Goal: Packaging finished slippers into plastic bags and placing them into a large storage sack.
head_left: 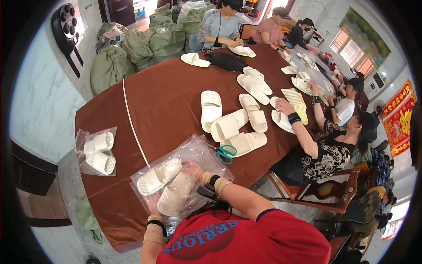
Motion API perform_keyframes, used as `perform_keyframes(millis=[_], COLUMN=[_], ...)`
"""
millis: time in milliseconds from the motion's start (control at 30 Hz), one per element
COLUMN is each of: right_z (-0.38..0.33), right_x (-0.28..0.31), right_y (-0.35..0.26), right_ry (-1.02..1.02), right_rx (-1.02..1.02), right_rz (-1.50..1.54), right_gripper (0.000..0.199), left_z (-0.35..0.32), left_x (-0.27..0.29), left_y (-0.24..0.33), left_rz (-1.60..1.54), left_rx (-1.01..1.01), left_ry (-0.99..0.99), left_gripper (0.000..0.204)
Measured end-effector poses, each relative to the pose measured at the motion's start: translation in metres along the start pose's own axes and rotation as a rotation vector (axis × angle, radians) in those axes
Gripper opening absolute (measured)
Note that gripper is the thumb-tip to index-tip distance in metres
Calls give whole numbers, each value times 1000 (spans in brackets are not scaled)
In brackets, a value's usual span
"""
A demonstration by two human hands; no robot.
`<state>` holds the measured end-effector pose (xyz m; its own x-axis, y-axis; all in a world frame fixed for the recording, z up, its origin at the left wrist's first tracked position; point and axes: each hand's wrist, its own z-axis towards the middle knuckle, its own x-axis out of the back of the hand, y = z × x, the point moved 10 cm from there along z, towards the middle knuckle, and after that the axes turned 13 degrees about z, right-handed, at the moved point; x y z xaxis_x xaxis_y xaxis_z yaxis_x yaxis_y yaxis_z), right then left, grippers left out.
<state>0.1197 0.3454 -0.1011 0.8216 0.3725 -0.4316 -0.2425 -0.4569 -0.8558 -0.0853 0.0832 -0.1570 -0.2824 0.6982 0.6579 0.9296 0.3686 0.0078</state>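
On the table's near edge lies a clear plastic bag [141,177] with a pair of cream slippers, the left slipper [159,177] and the right slipper [176,193], side by side. My right hand [192,169] is at their far end, its fingers curled against the right slipper and the film around it. My left hand [154,204] holds the near left side of the bag beside the slippers; its fingertips are partly hidden by plastic. Both wrists have tan wraps and dark bands. Just beyond the bag, teal-handled scissors [226,154] lie by several loose slippers [243,143].
A bagged pair of slippers [100,154] lies at the left on the brown tablecloth [162,101]. A black pouch [226,61] sits toward the back. Co-workers handle slippers along the far and right sides. Green sacks [151,42] are piled behind the table.
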Motion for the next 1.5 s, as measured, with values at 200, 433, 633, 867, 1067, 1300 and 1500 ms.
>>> perform_keyframes(millis=[200, 433, 633, 867, 1067, 1300, 1500], right_z=[21, -14, -27, -22, -33, -63, -65], right_x=[-2, -32, 21, 37, 9, -21, -25], right_y=[2, 1, -2, 5, -19, -35, -26], right_ry=[90, 15, 77, 163, 139, -74, -104], right_rx=[-123, -7, -49, -54, -15, -100, -83], right_rz=[-704, -299, -682, -659, -781, -474, -642], right_gripper=[48, 49, 42, 48, 53, 51, 40], left_z=[16, -13, -48, -79, -81, -80, -78], left_x=[-31, 45, 155, 184, 132, 125, 117], left_y=[-16, 0, 39, -38, 36, 38, 31], left_rz=[323, 9, -508, -1141, -106, -99, -23], left_rx=[133, -242, -342, -347, -49, 15, 97], left_ry=[-144, 696, 909, 949, 883, 868, 859], left_gripper=[47, 53, 48, 43, 58, 58, 61])
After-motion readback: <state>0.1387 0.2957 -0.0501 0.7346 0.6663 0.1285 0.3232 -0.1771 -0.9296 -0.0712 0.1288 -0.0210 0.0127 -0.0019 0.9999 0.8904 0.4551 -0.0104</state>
